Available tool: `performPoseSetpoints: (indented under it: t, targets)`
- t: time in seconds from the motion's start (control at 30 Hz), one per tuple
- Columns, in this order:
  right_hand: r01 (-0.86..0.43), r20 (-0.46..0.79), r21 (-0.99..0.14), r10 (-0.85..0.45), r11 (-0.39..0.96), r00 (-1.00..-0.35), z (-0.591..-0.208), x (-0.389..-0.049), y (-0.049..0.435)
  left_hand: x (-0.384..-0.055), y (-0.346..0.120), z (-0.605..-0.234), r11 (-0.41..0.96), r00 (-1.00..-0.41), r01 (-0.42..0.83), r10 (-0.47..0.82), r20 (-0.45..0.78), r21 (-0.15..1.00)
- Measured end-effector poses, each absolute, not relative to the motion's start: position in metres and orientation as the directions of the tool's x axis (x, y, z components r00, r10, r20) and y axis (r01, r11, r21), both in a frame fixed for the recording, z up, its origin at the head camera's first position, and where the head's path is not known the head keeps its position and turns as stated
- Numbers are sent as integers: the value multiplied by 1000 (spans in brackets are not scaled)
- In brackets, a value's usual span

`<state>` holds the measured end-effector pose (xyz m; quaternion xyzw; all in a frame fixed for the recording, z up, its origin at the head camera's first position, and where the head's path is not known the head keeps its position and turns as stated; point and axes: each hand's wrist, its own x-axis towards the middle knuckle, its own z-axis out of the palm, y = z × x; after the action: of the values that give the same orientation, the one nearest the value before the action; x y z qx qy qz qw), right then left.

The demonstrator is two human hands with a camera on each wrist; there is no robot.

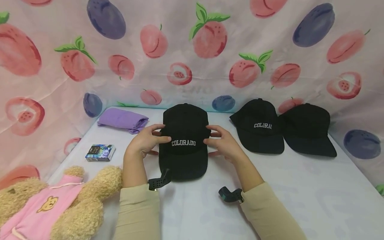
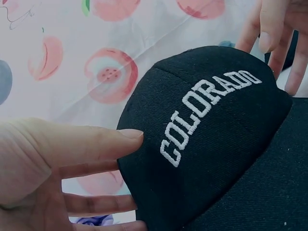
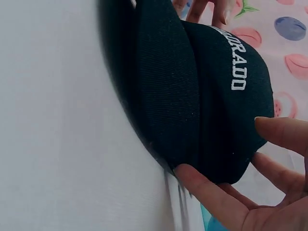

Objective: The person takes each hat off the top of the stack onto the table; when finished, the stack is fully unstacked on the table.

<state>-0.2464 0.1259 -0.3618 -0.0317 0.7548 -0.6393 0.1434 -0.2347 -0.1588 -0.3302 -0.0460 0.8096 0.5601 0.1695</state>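
Note:
A black baseball cap (image 1: 183, 165) with white COLORADO lettering is in the middle of the table, brim towards me. My left hand (image 1: 145, 141) holds its left side, thumb on the front of the crown beside the lettering and fingers spread along the edge. On the opposite side my right hand (image 1: 225, 143) holds the crown with its fingertips and thumb. In the right wrist view the brim (image 3: 166, 91) stands near the white tabletop, and another dark, blurred edge (image 3: 113, 72) runs along beside it. The cap's back is hidden.
Two more black caps, one lettered (image 1: 259, 138) and one plain-looking (image 1: 309, 130), sit side by side at the right. Left are a folded purple cloth (image 1: 123, 119), a small patterned box (image 1: 100, 152) and a teddy bear (image 1: 64, 200). Fruit-print fabric (image 1: 186, 40) hangs behind.

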Motion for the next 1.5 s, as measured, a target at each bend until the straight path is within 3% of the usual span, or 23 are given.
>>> performPoseSetpoints:
  t: [1.5]
  targets:
    - [161,-192,-978,-267,135,-944,-366,-250,124,-235,-154,-333,369,-954,-226,106,-282,902]
